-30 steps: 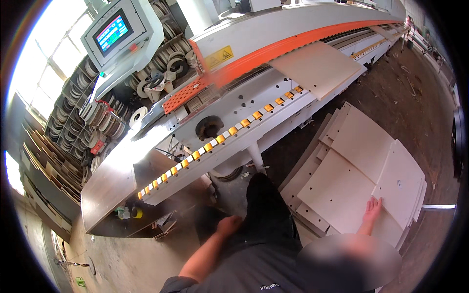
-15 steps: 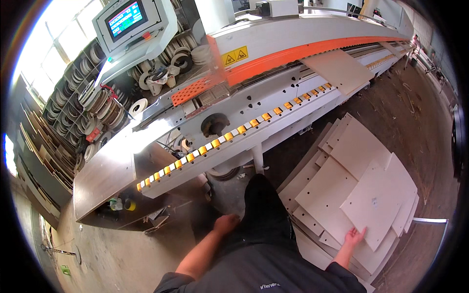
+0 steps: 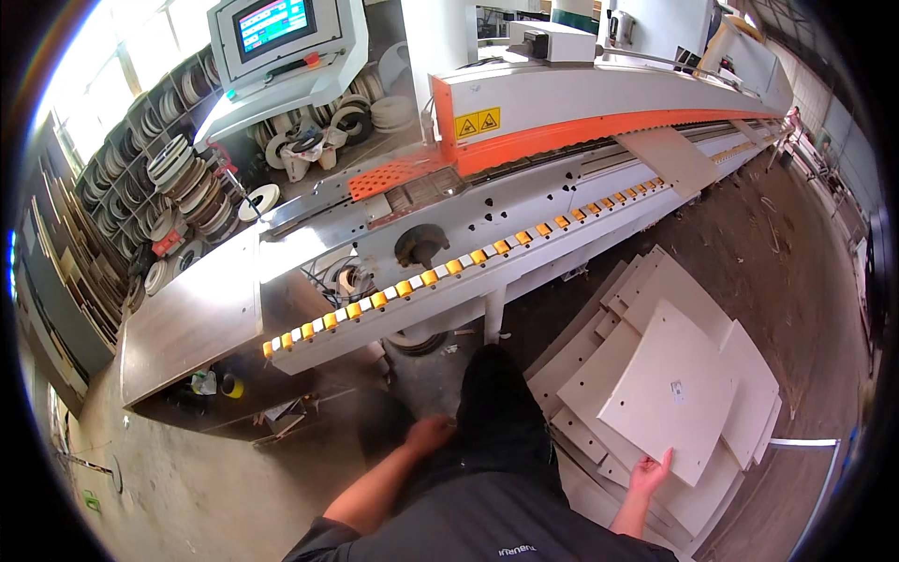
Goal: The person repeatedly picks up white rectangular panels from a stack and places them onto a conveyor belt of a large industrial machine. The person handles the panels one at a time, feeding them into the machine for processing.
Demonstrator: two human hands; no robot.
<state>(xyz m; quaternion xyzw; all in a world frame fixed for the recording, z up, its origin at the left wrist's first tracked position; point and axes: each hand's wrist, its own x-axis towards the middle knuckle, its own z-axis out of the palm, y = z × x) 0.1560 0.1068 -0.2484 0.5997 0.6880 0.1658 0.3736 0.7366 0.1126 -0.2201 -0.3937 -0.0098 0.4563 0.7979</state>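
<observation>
My right hand (image 3: 648, 474) grips the near edge of a pale rectangular panel (image 3: 670, 365), its fingers against the board's lower corner. A small label is stuck on the panel's face. This board sits on top of a stack of similar pale panels (image 3: 562, 370), several with small dark holes, lying unevenly fanned at my right. Close beside my dark-clothed thigh is my left hand (image 3: 431, 435), its fingers curled in with nothing seen in them.
Ahead runs a long machine with a roller rail (image 3: 403, 288) and orange guard (image 3: 524, 145). Another panel (image 3: 667, 157) lies across its far part. A control screen (image 3: 273, 28), edging rolls (image 3: 192, 187) and a brown cabinet (image 3: 201, 328) stand left. A white floor line (image 3: 805, 442) is at right.
The top panel has shifted left and turned over the stack, with my right hand at its edge. My left hand stays near my thigh. The whole view has shifted slightly.
</observation>
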